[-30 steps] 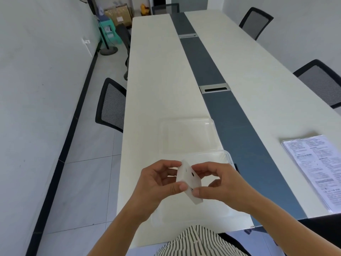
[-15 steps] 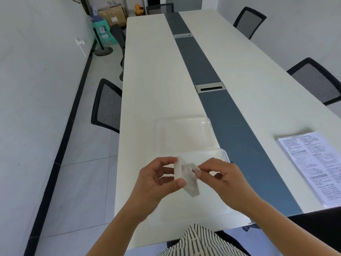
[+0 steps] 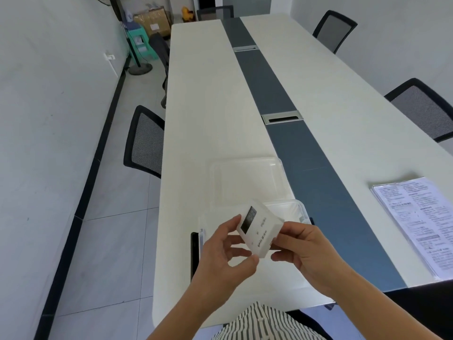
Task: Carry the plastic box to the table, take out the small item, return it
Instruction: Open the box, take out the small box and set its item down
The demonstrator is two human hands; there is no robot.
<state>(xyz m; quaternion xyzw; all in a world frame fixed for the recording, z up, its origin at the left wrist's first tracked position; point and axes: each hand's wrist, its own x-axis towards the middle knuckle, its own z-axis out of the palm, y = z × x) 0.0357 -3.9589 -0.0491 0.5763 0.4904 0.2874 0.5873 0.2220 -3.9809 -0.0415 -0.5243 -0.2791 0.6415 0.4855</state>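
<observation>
A small white device [image 3: 259,231] with a dark screen and printed text is held tilted above the open clear plastic box [image 3: 297,209]. My left hand [image 3: 220,256] grips its left and lower edges. My right hand [image 3: 304,253] pinches its right side. The box stands on the near end of the long white table [image 3: 208,106], mostly hidden behind my hands. Its clear lid [image 3: 247,182] lies flat on the table just beyond the box.
A stack of printed papers [image 3: 416,224] lies at the right on the table. A dark grey strip [image 3: 289,133] with cable ports runs down the table's middle. Black mesh chairs [image 3: 144,141] stand along both sides. A dark object [image 3: 195,253] sits at the table's left edge.
Both hands have turned the small device so its face with the dark screen and text now points up at me. It was edge-on before. The view has shifted slightly.
</observation>
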